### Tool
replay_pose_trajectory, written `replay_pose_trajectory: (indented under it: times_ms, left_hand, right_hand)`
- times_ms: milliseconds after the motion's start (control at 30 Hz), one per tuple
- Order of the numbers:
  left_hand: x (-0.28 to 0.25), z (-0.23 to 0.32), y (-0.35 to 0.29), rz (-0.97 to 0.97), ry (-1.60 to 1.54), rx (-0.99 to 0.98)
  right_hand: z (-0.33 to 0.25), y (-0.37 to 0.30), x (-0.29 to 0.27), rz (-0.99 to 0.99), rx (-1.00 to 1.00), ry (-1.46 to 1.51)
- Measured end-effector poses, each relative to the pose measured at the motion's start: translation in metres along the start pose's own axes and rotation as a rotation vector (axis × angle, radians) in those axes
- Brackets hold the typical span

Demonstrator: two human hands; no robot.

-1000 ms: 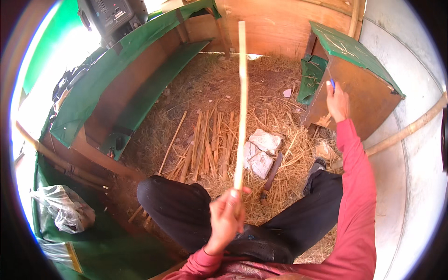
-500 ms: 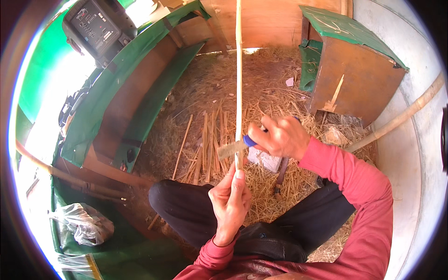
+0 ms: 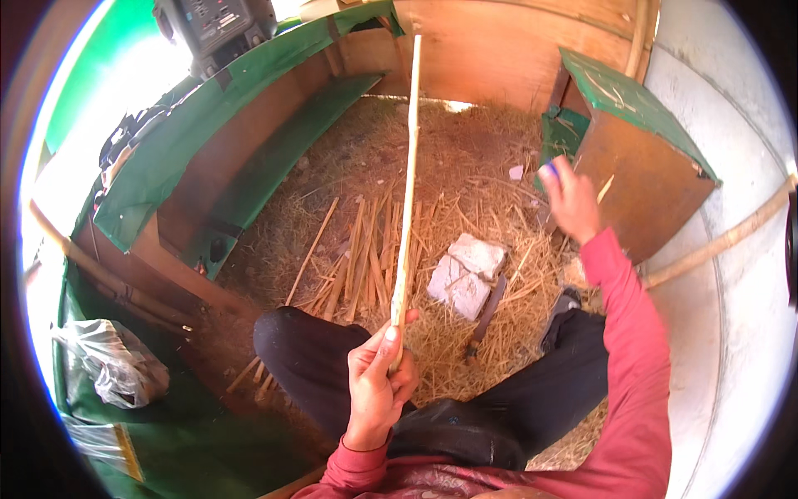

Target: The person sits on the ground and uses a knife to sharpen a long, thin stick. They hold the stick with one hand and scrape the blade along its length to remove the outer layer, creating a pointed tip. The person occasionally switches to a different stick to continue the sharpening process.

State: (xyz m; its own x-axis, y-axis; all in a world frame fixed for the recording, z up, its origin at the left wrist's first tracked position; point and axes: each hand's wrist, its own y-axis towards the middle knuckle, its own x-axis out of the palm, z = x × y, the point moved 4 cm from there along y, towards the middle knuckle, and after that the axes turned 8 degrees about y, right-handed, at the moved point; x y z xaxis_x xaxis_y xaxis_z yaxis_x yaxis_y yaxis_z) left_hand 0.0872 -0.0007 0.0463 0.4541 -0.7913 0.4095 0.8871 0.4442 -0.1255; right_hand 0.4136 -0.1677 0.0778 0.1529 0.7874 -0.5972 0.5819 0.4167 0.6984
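Observation:
My left hand [image 3: 382, 378] is closed round the lower end of a long, pale bamboo stick [image 3: 409, 195], thumb along it. The stick rises nearly upright in front of me, leaning slightly right at its top. Off to the right, apart from the stick, my right hand [image 3: 573, 204] grips a knife by its blue handle [image 3: 548, 170]. Its blade is hard to make out against the straw and the box. Beyond my left knee lie several split bamboo strips [image 3: 366, 258].
Between my legs and the strips are pale broken blocks [image 3: 467, 274], with a machete [image 3: 489, 312] beside them. Straw covers the ground. A green-topped wooden box [image 3: 648, 166] stands right, a green-covered bench [image 3: 249, 141] left, a black speaker [image 3: 220, 33] behind it. A plastic bag [image 3: 116, 362] lies lower left.
My right hand has moved the knife away from the stick, up and to the right. My left hand and the stick have shifted slightly down and left, and the stick's top is now visible.

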Motion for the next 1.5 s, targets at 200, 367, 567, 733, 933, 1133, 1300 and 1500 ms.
replay_pose_trajectory:
  times_ms: [200,367,567,733,933,1133,1300,1500]
  left_hand:
    - [0.014,0.008,0.019,-0.029,0.136,0.088]
    - [0.036,-0.013,0.012,-0.055,0.225,0.054]
    - [0.048,-0.029,0.004,0.027,0.290,0.058]
    - [0.031,-0.042,-0.014,-0.054,0.194,-0.043]
    - [0.003,-0.049,-0.017,0.023,0.157,-0.089]
    - [-0.005,-0.044,-0.013,-0.122,0.021,-0.135]
    - [0.004,-0.051,-0.018,-0.140,0.042,-0.141]
    - [0.009,-0.053,-0.023,-0.076,0.237,-0.131]
  right_hand:
    - [-0.126,-0.042,0.024,-0.259,-0.634,0.179]
    - [-0.110,-0.017,0.009,0.034,-0.530,-0.087]
    - [-0.067,0.001,0.028,0.071,-0.411,-0.194]
    - [-0.049,0.009,0.042,0.057,-0.341,-0.207]
    - [-0.054,0.006,0.080,-0.402,-0.118,0.424]
    - [-0.062,0.002,0.059,-0.465,0.030,0.782]
    - [-0.083,0.000,0.035,-0.082,0.079,0.709]
    - [-0.078,0.007,0.036,0.046,-0.151,0.619]
